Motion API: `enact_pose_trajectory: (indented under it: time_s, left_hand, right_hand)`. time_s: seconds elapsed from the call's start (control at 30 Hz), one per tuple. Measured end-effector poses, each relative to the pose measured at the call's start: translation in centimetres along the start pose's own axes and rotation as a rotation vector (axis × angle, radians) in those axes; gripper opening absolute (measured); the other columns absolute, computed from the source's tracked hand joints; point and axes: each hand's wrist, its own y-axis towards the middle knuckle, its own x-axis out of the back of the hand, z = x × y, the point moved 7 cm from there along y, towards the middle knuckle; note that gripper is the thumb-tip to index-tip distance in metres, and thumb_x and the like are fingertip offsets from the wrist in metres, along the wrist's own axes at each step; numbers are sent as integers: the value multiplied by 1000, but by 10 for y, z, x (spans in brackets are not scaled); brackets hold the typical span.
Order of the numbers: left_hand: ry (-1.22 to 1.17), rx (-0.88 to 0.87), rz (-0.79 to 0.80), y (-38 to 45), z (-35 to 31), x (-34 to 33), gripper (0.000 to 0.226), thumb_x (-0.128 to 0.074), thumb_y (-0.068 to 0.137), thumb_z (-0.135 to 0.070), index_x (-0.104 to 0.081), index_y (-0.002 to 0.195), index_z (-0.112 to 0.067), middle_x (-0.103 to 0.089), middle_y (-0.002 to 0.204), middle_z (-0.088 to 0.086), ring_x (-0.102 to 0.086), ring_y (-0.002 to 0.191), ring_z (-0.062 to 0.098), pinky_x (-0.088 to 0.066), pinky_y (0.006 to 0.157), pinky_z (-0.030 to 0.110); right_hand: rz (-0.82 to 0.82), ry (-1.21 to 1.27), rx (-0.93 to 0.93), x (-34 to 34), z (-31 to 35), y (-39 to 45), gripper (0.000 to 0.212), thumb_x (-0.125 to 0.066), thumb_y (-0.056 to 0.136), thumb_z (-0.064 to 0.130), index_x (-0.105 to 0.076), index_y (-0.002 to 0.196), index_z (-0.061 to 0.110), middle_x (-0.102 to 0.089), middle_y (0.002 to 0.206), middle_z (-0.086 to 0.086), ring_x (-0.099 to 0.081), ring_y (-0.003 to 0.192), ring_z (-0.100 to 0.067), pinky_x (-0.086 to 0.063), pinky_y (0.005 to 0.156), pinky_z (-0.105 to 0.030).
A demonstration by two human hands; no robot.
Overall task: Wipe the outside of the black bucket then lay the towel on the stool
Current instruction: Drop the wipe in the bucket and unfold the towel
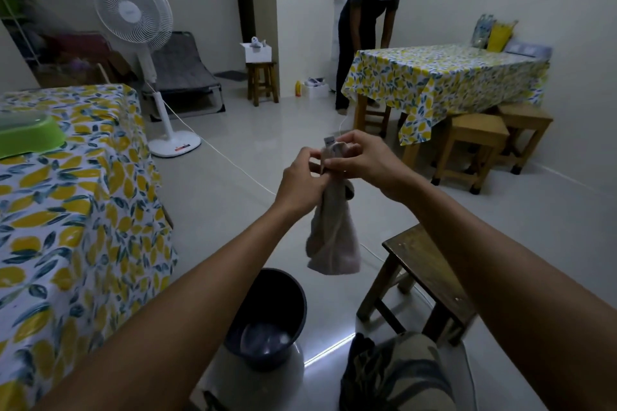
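head view: both hands raised mid-frame, left hand (302,182) and right hand (364,160) pinching the top of a pale towel (332,240), which hangs bunched below them. black bucket (267,320) on floor near, below left forearm. dark wooden stool (424,277) just right of it, top bare.

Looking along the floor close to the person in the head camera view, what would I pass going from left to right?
Lemon-print table → black bucket → towel hanging from both hands, left hand, right hand → dark wooden stool.
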Motion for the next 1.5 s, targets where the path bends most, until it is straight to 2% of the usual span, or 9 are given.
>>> enact_pose_trajectory:
  time_s: [0.13, 0.27, 0.47, 0.57, 0.67, 0.8, 1.13, 1.33, 1.5]
  left_hand:
    - [-5, 9, -9, 3, -10, 1, 40, -67, 97, -21, -54, 134, -24, -64, 113, 3, -65, 106, 27, -63, 84, 48]
    - [16, -1, -36, 4, -16, 5, 39, -69, 96, -22, -58, 133, -24, -65, 111, 4, -64, 104, 27, -62, 83, 45]
    - [-33, -20, -15, 8, -23, 14, 43, -77, 90, -24, -62, 130, -24, -69, 112, 6, -67, 100, 23, -61, 75, 34]
    - [-41, -15, -2, 8, -25, 20, 46, -81, 86, -28, -61, 127, -26, -67, 108, 3, -67, 100, 24, -64, 78, 42]
    - [-68, -9, 23, 7, -24, 22, 47, -82, 84, -32, -63, 126, -26, -71, 109, 4, -70, 100, 26, -64, 79, 51]
    - [-56, -42, 1, 5, -24, 25, 49, -81, 85, -28, -63, 131, -23, -70, 110, 6, -70, 102, 25, -64, 80, 45]
    - [-85, -14, -60, 9, -14, 21, 35, -82, 85, -31, -63, 114, -29, -72, 107, 2, -71, 94, 18, -64, 73, 36]
    - [-85, -16, 32, 15, -8, 18, 38, -83, 85, -22, -66, 118, -26, -72, 107, 3, -72, 97, 20, -65, 77, 39]
    - [-97, -12, 77, 16, 0, 14, 33, -77, 90, -32, -71, 123, -35, -75, 113, 1, -72, 104, 22, -64, 83, 46]
  right_hand:
    - [5, -7, -54, 7, -2, 1, 43, -77, 89, 22, -58, 124, 5, -70, 109, -9, -73, 99, -22, -63, 76, -28]
    - [-74, -179, -106, 14, -5, 5, 44, -80, 87, 33, -60, 118, 8, -68, 105, -8, -72, 93, -22, -63, 78, -35]
    - [-44, -60, -56, 16, 10, 3, 35, -79, 89, 21, -62, 119, 12, -74, 102, -8, -76, 90, -20, -60, 70, -26]
    - [-8, 1, -66, 16, 14, 1, 31, -77, 90, 17, -66, 119, 13, -75, 102, -10, -76, 87, -19, -58, 64, -21]
    - [31, 17, -65, 16, 17, -1, 30, -76, 91, 17, -68, 119, 11, -75, 103, -12, -75, 86, -18, -61, 68, -23]
    - [43, 0, -83, 15, 14, 0, 31, -76, 91, 21, -68, 118, 11, -76, 107, -13, -76, 97, -24, -61, 79, -31]
    - [10, -58, -117, 12, 4, 0, 29, -78, 90, 21, -70, 118, 16, -76, 105, -7, -75, 95, -20, -62, 74, -30]
    - [40, 19, -105, 6, -2, -6, 32, -68, 98, 22, -61, 128, 16, -74, 108, -10, -76, 95, -22, -63, 67, -29]
    - [17, 56, -131, 6, -14, -8, 25, -63, 101, 23, -57, 122, 13, -72, 112, -15, -76, 98, -27, -64, 78, -39]
